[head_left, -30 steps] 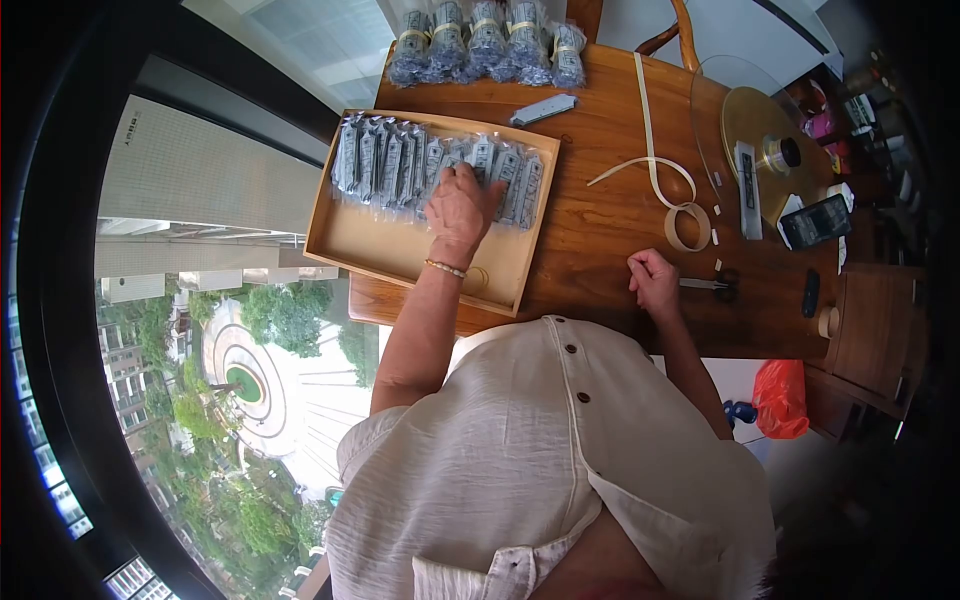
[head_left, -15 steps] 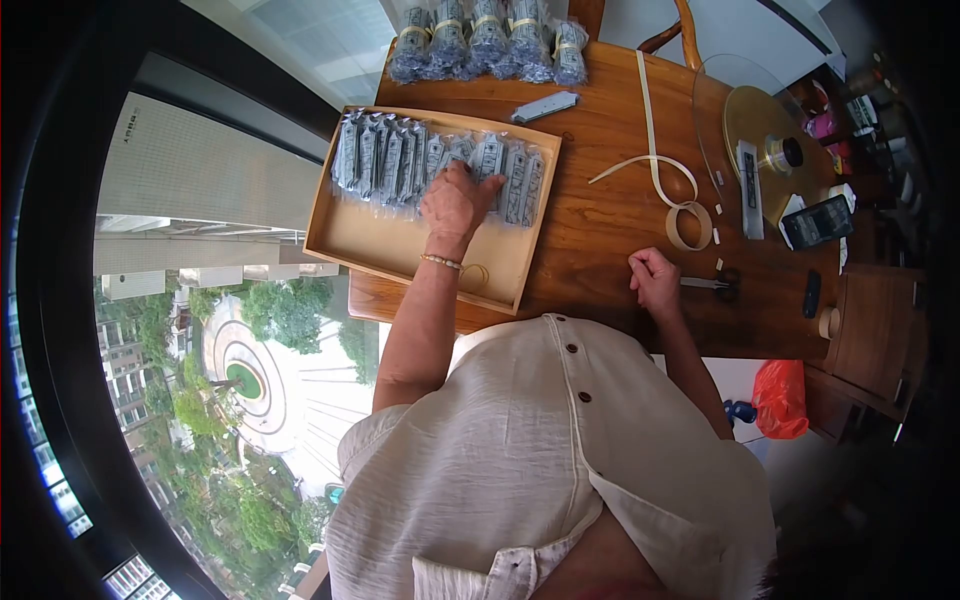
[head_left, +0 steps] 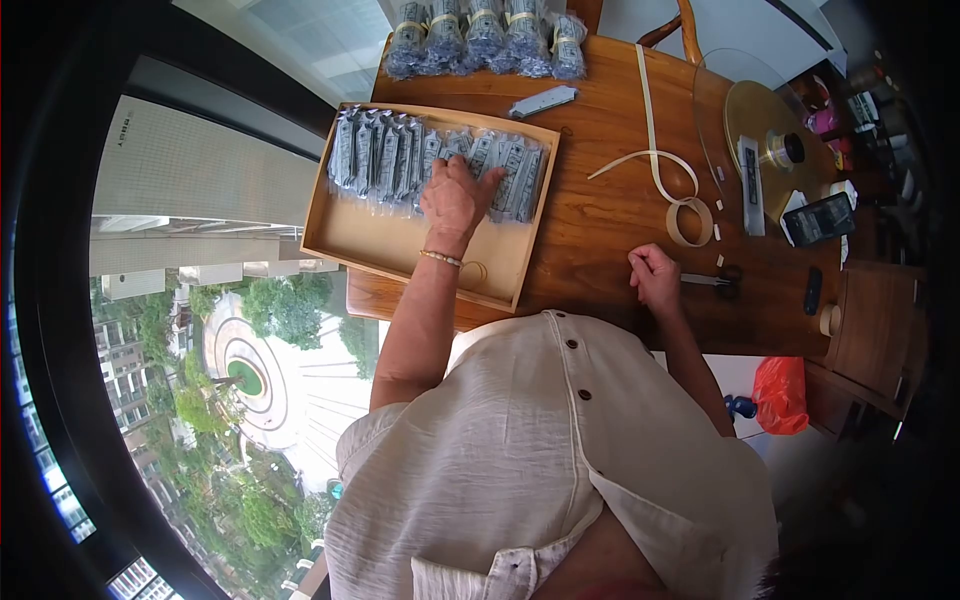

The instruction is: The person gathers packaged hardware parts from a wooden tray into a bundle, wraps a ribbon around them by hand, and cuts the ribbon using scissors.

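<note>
My left hand (head_left: 455, 200), with a beaded bracelet at its wrist, reaches into a shallow wooden tray (head_left: 380, 240). Its fingertips touch the row of small clear-wrapped grey packets (head_left: 375, 155) with dark print, and its thumb is spread to the right. The packets under the fingers are partly hidden. Several packets stand close together on the left of the row; those at the right lean over. My right hand (head_left: 655, 278) rests at the table's front edge, fingers curled, with nothing visible in it. Beside it lie scissors (head_left: 708, 280).
Bundles of banded packets (head_left: 485, 35) stand at the back, near a single packet (head_left: 543, 101). A roll of pale tape (head_left: 688, 222) trails a long strip. Farther right are a round gold-coloured board (head_left: 752, 115), a phone (head_left: 818, 220) and a remote (head_left: 812, 294). A rubber band (head_left: 475, 272) lies in the tray.
Packets beside my left hand have shifted and now lean closer together. My left fingers have moved slightly over the row. My right hand stays in place.
</note>
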{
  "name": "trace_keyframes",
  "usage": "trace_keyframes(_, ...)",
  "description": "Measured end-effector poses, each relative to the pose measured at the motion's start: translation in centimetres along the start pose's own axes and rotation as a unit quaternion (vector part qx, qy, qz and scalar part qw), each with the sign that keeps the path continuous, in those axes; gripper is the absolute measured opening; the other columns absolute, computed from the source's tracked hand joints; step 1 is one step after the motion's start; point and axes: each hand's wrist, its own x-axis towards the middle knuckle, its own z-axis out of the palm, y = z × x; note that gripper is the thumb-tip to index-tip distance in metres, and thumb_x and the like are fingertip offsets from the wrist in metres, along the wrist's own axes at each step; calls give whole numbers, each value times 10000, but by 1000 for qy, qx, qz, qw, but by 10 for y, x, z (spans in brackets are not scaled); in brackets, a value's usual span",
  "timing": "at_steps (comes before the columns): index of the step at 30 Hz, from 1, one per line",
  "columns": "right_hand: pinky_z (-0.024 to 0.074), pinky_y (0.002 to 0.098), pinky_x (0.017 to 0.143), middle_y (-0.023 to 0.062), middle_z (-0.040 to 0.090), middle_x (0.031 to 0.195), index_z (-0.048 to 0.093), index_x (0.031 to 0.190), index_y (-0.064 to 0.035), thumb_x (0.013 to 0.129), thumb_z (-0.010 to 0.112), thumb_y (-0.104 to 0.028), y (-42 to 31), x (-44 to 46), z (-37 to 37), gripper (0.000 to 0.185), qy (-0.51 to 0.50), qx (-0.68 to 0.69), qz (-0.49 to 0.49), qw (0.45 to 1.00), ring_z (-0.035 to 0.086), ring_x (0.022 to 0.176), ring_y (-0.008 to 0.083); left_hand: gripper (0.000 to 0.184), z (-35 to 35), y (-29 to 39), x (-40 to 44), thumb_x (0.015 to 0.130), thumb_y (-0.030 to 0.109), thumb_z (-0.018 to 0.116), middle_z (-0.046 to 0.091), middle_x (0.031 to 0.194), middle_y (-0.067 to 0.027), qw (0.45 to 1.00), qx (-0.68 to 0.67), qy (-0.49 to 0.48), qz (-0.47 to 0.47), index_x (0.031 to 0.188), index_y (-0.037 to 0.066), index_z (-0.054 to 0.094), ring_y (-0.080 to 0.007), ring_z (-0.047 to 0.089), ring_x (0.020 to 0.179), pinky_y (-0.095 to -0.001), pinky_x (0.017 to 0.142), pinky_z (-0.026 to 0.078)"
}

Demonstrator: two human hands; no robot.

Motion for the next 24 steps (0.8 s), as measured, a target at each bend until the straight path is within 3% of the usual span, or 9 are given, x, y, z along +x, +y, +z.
trace_keyframes(13, 365, 243, 354, 8, 562, 542, 619, 856, -54, 926, 607, -120, 0, 0, 0, 97, 4, -4, -3, 1000, 460, 375, 59, 659, -8, 17, 17, 702, 636, 740, 677, 1057, -164, 989, -10, -135, -53, 1009, 59, 657, -324, 647, 1023, -422, 864, 505)
trace_keyframes(19, 367, 244, 355, 9, 564, 542, 623, 858, -52, 923, 608, -121, -3, -1, -1, 95, 4, -2, 2, 1000, 461, 372, 63, 697, 7, 12, 9, 733, 655, 703, 682, 1064, -192, 999, 26, -36, -18, 1072, 48, 667, -345, 650, 1012, -432, 853, 509)
trace_keyframes(24, 367, 244, 358, 9, 564, 540, 624, 858, -51, 923, 611, -126, 1, 0, 0, 100, 4, -2, 1, 1000, 461, 373, 63, 688, 4, 6, 10, 757, 685, 657, 652, 1050, -181, 998, 51, -28, 3, 1034, 55, 657, -370, 636, 992, -457, 838, 505)
